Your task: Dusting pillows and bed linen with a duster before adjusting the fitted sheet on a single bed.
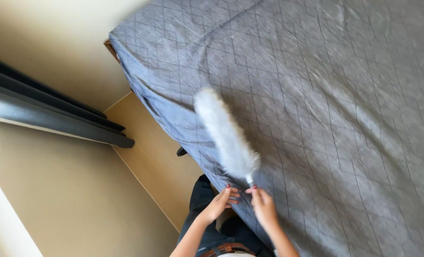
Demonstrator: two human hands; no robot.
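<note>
A fluffy white duster (224, 131) lies slanted over the grey quilted bed cover (340, 109), its head blurred. My right hand (262, 205) grips the short handle at the duster's lower end. My left hand (220, 202) is right beside it, fingers curled and touching the same handle end near the bed's edge. Both hands sit at the near edge of the bed.
A strip of light wooden floor (150, 152) runs between the bed and a beige wall (64, 200). Dark curtains (40, 109) hang along the wall on the left. My dark trousers (207, 214) show below the hands. A dark bed leg (181, 152) stands on the floor.
</note>
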